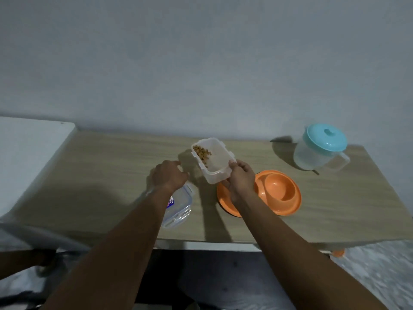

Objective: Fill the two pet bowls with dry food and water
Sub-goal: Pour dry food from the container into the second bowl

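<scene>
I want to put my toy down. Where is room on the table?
The wide bare stretch of table left of the lid, and the corner right of the orange bowl, in front of the jug. Crowded in the middle around the food box.

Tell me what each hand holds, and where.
The right hand grips the food container by its near short end. The left hand holds nothing, above the lid.

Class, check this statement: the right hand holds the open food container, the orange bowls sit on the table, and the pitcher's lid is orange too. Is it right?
Not quite. The head view shows the pitcher's lid is light blue, not orange. The right hand, food container and orange bowls are as stated.
</scene>
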`<action>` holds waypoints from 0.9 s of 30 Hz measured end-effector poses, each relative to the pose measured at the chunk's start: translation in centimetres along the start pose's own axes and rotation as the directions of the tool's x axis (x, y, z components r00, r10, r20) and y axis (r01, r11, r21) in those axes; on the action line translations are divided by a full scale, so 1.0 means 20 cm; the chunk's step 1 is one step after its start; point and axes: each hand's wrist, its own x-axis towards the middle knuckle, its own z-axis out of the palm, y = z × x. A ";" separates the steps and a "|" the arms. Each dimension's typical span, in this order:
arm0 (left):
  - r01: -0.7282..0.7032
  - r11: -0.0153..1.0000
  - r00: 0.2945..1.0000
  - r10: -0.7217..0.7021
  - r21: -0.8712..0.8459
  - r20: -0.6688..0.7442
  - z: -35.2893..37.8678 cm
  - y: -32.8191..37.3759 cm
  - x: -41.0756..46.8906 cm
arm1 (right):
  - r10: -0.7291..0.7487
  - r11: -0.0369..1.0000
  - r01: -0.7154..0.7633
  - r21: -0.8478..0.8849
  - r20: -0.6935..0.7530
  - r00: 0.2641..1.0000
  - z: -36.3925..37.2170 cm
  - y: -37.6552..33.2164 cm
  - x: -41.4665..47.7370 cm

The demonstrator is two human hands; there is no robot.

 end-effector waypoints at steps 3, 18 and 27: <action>-0.026 0.996 0.997 0.020 0.085 0.074 0.01 -0.07 0.08 | 0.029 1.000 -0.028 0.009 -0.050 0.998 0.14 0.11 0.06; -0.009 0.991 1.000 0.007 0.136 0.010 0.11 -0.18 0.13 | -0.129 0.960 0.067 -0.272 -0.216 0.968 0.35 0.38 0.11; 0.027 0.993 0.948 -0.061 -0.113 -0.312 0.23 -0.05 -0.10 | -0.236 0.873 0.143 -0.466 -0.147 0.960 0.15 0.21 0.10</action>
